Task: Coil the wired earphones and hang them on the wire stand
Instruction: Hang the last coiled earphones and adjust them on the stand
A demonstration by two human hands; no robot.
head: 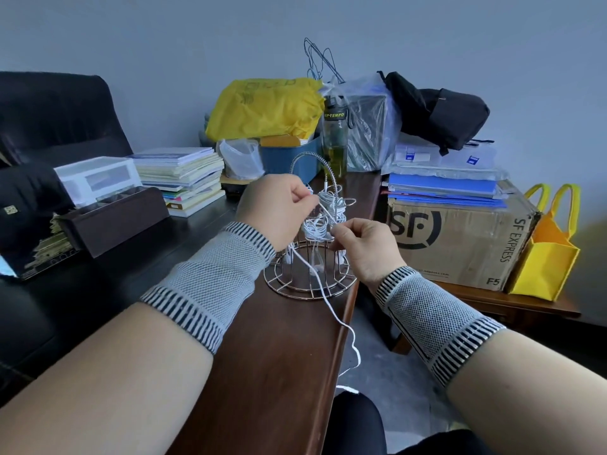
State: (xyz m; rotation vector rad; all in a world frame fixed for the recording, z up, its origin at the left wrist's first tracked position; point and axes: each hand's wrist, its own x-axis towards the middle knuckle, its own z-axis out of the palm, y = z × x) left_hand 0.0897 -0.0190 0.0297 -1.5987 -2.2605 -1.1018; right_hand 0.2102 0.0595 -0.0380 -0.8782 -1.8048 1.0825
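Both hands, left hand and right hand, pinch the thin white earphone cable between them, just before the round metal wire stand.

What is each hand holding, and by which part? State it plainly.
Both hands pinch one thin white earphone cable: the left hand higher up beside the silver wire stand, the right hand lower; the rest trails off the table edge.

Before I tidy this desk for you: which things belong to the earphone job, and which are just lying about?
In use:
white earphone cable, pinched by left hand and right hand
wire stand
coiled earphones already hanging

Lying about:
book stack
green bottle
SF carton
yellow tote
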